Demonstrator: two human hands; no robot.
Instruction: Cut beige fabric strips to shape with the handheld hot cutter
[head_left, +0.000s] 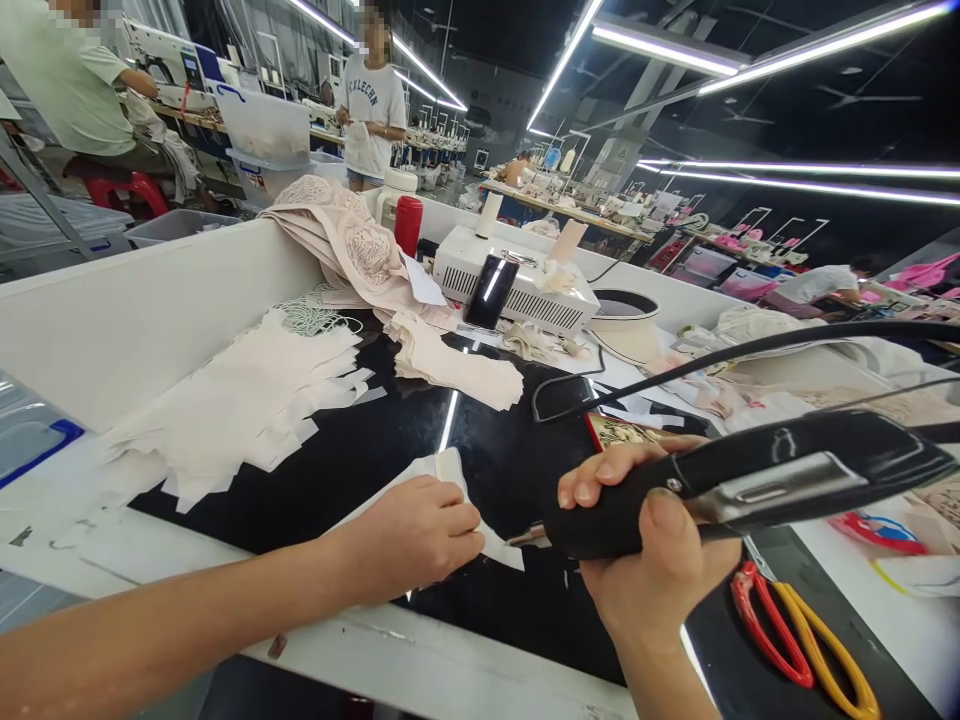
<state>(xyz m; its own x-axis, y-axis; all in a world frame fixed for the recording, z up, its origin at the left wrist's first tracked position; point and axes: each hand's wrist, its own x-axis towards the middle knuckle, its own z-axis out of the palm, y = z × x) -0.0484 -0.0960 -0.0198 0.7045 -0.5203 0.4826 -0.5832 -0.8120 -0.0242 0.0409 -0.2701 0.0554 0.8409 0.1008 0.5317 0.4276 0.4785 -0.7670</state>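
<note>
My right hand [660, 560] is wrapped round a black corded hand tool [780, 450] with a narrow metal tip, its thumb near a silver lever. The tip touches or almost touches the right corner of a thin white fabric piece [497, 548] on the glossy black board [337, 470]. With fingers curled and pressed together, my left hand [420, 530] grips this fabric and hides its middle. A small cream strip [450, 466] shows just beyond my left knuckles. Scissors [799, 630] with one red and one yellow handle lie below the tool at the right.
Cream fabric pieces [232, 400] are piled at the left, with a smaller stack [457, 365] behind my hands. Farther back stand a phone [491, 290] and a white vented box [525, 280]. A black cable [720, 365] crosses the right side. Other people work beyond the partition.
</note>
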